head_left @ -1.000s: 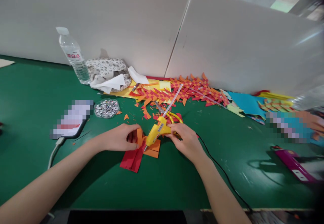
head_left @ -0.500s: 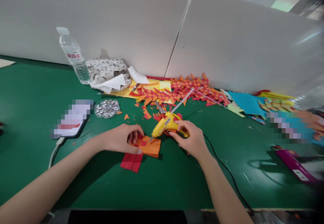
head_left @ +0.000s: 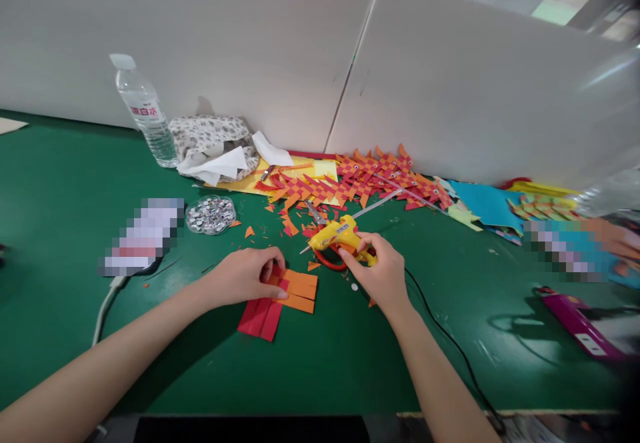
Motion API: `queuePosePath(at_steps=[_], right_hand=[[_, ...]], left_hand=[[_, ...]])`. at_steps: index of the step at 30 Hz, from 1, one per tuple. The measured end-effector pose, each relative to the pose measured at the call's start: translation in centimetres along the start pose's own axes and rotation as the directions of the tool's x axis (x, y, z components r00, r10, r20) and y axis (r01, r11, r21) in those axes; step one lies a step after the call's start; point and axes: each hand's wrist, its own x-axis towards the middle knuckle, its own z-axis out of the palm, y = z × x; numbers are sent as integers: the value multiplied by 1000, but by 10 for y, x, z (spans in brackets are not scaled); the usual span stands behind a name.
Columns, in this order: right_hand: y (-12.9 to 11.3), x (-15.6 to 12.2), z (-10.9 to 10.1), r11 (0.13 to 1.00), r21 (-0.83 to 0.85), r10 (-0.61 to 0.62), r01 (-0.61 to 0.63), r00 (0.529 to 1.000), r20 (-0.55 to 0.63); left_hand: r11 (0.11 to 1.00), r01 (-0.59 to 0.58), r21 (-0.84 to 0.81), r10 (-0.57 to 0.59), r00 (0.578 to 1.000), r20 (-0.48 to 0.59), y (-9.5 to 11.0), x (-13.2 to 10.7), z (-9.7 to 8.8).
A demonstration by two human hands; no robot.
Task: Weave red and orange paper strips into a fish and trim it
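Note:
My right hand (head_left: 380, 271) is wrapped around the handle of a yellow hot glue gun (head_left: 334, 232). Its nozzle points left, above the table and apart from the paper, and a clear glue stick juts from its back. With fingers curled and thumb on top, my left hand (head_left: 253, 276) grips the woven paper strips (head_left: 299, 291). Their orange ends lie to the right and the red ones hang toward me; the fingers cover part of the weave. Behind the glue gun lie scissors with red handles (head_left: 334, 260), partly hidden by it.
Woven red and orange paper fish (head_left: 383, 173) lie by the partition among paper scraps. At left are a dish of googly eyes (head_left: 211, 215), a phone (head_left: 150, 229) on a cable and a water bottle (head_left: 145, 113). A purple power strip (head_left: 573, 323) lies at right.
The glue gun's nozzle has lifted off the woven paper and swung up and away, so the gun lies flatter. My left hand's thumb has shifted slightly on the paper.

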Motion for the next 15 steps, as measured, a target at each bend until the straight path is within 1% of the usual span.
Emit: queuePosePath(at_steps=[5, 10, 15], right_hand=[[0, 0, 1, 1000, 9, -10, 10, 1000, -5], [0, 0, 1, 1000, 8, -14, 14, 1000, -10], [-2, -1, 0, 1000, 16, -9, 9, 999, -31]], left_hand=[[1000, 8, 2, -8, 1000, -1, 1, -1, 1], [1000, -7, 9, 7, 1000, -11, 0, -1, 0], [997, -27, -69, 29, 999, 27, -1, -3, -3]])
